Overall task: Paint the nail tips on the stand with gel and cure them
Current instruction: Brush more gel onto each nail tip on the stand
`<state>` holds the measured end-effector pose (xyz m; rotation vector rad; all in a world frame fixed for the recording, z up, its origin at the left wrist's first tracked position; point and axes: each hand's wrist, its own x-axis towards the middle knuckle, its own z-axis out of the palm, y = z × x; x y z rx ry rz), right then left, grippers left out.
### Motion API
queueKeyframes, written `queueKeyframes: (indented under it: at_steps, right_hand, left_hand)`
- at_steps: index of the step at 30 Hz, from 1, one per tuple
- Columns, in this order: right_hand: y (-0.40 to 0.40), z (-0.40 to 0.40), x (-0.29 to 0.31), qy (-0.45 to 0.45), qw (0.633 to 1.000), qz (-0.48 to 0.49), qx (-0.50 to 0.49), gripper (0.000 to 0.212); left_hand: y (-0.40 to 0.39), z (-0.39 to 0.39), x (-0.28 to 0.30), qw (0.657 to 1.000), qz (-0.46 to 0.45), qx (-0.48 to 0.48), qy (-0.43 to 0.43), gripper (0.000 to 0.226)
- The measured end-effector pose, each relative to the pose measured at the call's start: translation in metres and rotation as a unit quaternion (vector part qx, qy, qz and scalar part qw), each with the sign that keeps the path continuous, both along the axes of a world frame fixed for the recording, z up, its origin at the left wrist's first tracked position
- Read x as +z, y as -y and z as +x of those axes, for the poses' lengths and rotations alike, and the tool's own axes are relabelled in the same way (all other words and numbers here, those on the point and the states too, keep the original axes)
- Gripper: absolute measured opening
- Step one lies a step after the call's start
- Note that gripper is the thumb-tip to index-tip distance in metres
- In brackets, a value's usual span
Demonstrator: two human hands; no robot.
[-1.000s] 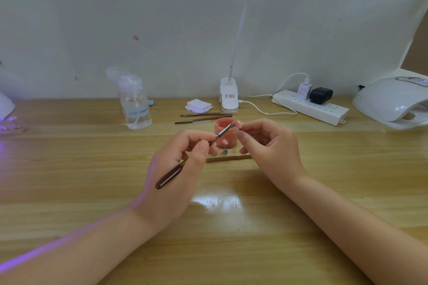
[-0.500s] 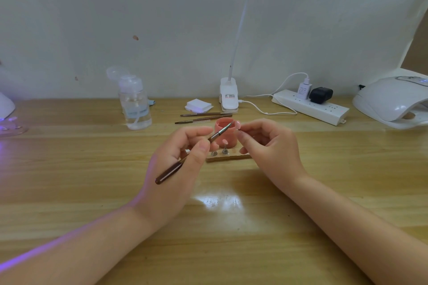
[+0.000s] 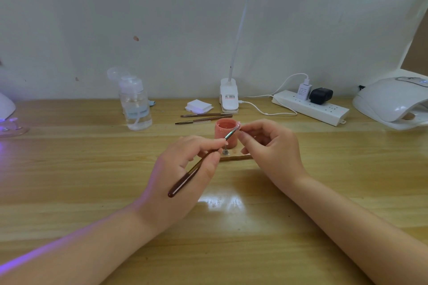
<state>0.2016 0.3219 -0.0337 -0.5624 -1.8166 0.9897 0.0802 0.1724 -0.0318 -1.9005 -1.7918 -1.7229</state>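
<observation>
While the wooden table [image 3: 69, 169] carries a white curing lamp [image 3: 391, 99] at far right and a pink gel pot [image 3: 225, 133] at centre, the left hand [image 3: 183, 176] pinches a brown brush [image 3: 199, 164], bristles touching a nail tip [image 3: 238, 126] pinched by the right hand [image 3: 271, 146] just above the pot. The stand [image 3: 235, 157] lies on the table between the hands. A shaky stroke could smear gel onto the fingertips, and a loose pinch might drop the tip into the pot.
</observation>
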Motion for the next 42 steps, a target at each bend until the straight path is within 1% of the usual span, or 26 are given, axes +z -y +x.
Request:
queueKeyframes:
  at_steps: [5, 9, 14, 18, 21, 26, 28, 33, 38, 42]
  right_hand:
    - [0.0003, -0.0003, 0.0004, -0.001, 1.000, 0.004, -0.005, 0.008]
    - [0.0008, -0.0011, -0.0006, -0.003, 1.000, 0.005, 0.006, 0.010]
    - [0.0010, -0.0007, -0.0002, -0.003, 1.000, 0.005, 0.017, 0.015]
    - [0.0011, -0.0006, -0.0004, -0.001, 1.000, 0.009, 0.006, 0.008]
    - [0.0011, -0.0005, -0.0013, -0.002, 1.000, 0.007, 0.004, 0.009]
    - [0.0001, -0.0004, -0.0014, 0.008, 1.000, 0.015, 0.005, 0.010]
    - [0.0002, -0.0006, -0.0012, 0.005, 1.000, 0.013, 0.004, 0.008]
    - [-0.0002, -0.0011, -0.0020, 0.004, 1.000, 0.014, 0.009, 0.007]
    - [-0.0025, -0.0015, -0.0032, 0.003, 1.000, 0.006, 0.006, 0.010]
    - [-0.0015, -0.0019, -0.0038, -0.002, 1.000, 0.012, 0.008, 0.006]
  left_hand:
    - [0.0017, 0.0010, 0.0009, 1.000, -0.002, 0.024, 0.014, 0.021]
    - [0.0000, 0.0004, 0.0008, 0.999, -0.028, 0.023, -0.014, 0.022]
    - [0.0025, 0.0002, -0.0025, 1.000, 0.003, 0.003, 0.013, 0.018]
    - [0.0015, 0.0017, 0.0018, 1.000, 0.003, 0.024, -0.001, 0.020]
    - [-0.0002, 0.0008, 0.0012, 0.999, -0.015, 0.028, -0.016, 0.021]
    - [0.0019, -0.0009, -0.0024, 1.000, -0.004, 0.008, 0.014, 0.018]
    - [0.0023, -0.0005, -0.0007, 1.000, -0.001, 0.013, 0.016, 0.019]
    - [-0.0003, -0.0008, -0.0001, 0.999, -0.027, 0.015, 0.014, 0.022]
    - [0.0019, -0.0006, -0.0023, 0.999, -0.017, 0.001, 0.039, 0.019]
    - [0.0004, -0.0008, 0.0005, 0.999, -0.028, 0.017, 0.038, 0.022]
